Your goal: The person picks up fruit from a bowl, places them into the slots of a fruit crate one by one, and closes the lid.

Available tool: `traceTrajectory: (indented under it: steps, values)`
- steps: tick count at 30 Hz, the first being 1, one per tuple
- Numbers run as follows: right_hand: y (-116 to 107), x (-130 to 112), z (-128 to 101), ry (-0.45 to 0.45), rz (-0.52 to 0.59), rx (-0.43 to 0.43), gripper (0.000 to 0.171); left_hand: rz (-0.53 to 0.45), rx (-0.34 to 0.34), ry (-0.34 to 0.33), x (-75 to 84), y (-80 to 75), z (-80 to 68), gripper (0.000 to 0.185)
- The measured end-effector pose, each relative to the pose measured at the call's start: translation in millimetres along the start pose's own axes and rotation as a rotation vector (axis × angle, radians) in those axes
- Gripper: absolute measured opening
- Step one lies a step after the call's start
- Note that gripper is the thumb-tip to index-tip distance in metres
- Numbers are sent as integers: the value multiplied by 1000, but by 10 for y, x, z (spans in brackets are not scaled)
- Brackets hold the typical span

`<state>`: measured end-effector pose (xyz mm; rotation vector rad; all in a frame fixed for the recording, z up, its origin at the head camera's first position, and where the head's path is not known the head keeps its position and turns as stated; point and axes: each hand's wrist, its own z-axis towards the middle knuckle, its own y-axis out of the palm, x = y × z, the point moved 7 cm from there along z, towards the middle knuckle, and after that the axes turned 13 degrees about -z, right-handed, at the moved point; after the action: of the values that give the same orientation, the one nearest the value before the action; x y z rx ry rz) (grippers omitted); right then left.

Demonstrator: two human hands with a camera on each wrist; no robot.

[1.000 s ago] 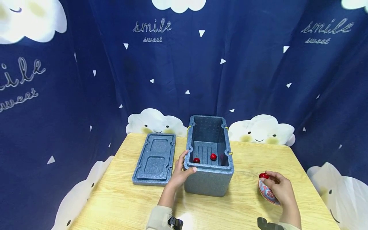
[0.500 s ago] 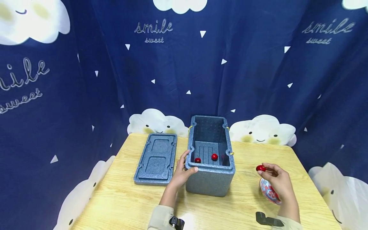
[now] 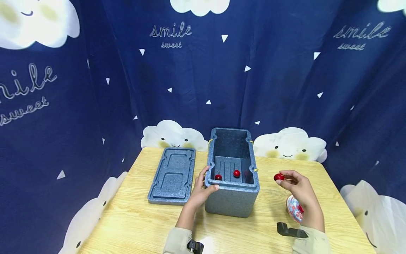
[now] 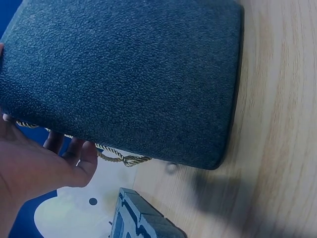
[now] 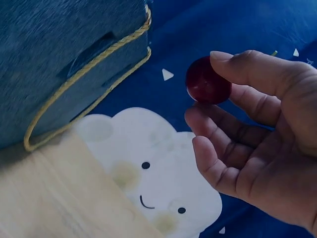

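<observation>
Dark blue curtains (image 3: 79, 106) with white clouds and the word "smile" hang behind a light wooden table (image 3: 133, 218). Above this table, just to the right of the open grey foam box (image 3: 233, 197), the right hand (image 3: 299, 192) holds a red cherry (image 3: 278, 177) in the air; the thumb and the fingertips pinch it, and the other fingers are loosely curled. In the right wrist view the cherry (image 5: 208, 80) is near the yellow rope handle (image 5: 84, 82) of the box.

Inside the box two more cherries (image 3: 227, 175) lie on the ribbed floor. The left hand (image 3: 200, 192) grips the near left corner of the box, with the thumb on the rim and the fingers against the left wall.

Left of the box, the grey lid (image 3: 172, 174) lies flat on the table, inner side up. Right of the box, under the right hand, stands a small patterned bowl (image 3: 293, 208), partly hidden by the hand.
</observation>
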<state>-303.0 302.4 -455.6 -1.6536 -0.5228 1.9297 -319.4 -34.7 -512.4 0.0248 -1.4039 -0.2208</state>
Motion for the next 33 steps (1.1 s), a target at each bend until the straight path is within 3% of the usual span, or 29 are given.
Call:
traceTrajectory:
  steps: [13, 19, 26, 33]
  values:
    - [63, -252, 191, -98, 42, -92, 41, 10, 10, 12, -38, -19, -12, 78]
    - [69, -381, 299, -122, 36, -113, 41, -13, 10, -26, -56, -30, -2, 79]
    - [140, -570, 415, -173, 121, -235, 41, 10, -9, 16, -9, -19, 6, 78]
    - [189, -637, 518, -215, 115, -313, 38, 22, -3, 8, -15, 3, 9, 78]
